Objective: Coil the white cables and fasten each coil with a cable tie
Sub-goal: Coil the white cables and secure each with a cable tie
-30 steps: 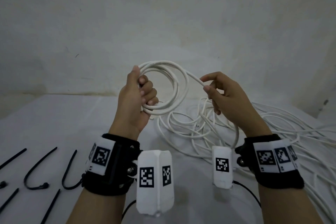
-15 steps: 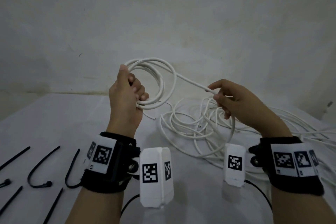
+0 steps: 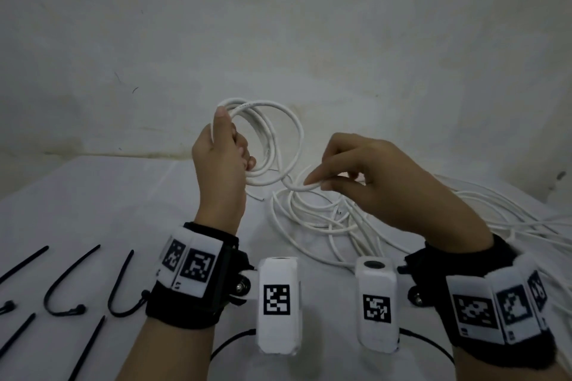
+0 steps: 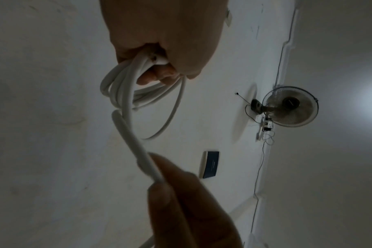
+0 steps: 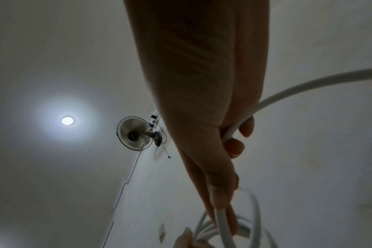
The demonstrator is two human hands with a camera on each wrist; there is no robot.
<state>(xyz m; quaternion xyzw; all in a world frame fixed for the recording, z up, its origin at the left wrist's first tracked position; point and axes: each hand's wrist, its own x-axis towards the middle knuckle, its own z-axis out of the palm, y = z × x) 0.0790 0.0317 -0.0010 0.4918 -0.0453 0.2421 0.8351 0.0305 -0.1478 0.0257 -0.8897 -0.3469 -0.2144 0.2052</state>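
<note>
My left hand [image 3: 223, 148] grips a coil of white cable [image 3: 278, 139] with several loops, held upright above the table; the left wrist view shows the coil [image 4: 125, 89] bunched under my curled fingers. My right hand [image 3: 365, 176] pinches the running strand [image 3: 301, 187] just below and right of the coil, between thumb and forefinger. In the right wrist view the white cable [image 5: 287, 94] passes through my curled fingers. The rest of the cable lies as a loose tangle [image 3: 325, 219] on the white table. Several black cable ties [image 3: 62, 281] lie at the front left.
The white table [image 3: 93, 201] meets a pale wall [image 3: 278, 40] close behind the hands. More white cable strands [image 3: 510, 213] run off to the right edge. A wall fan [image 4: 291, 107] and a ceiling light [image 5: 67, 120] show in the wrist views.
My right hand has swung down and left with the strand, closing in under the coil and laying another loop. The left hand has kept its grip on the coil.
</note>
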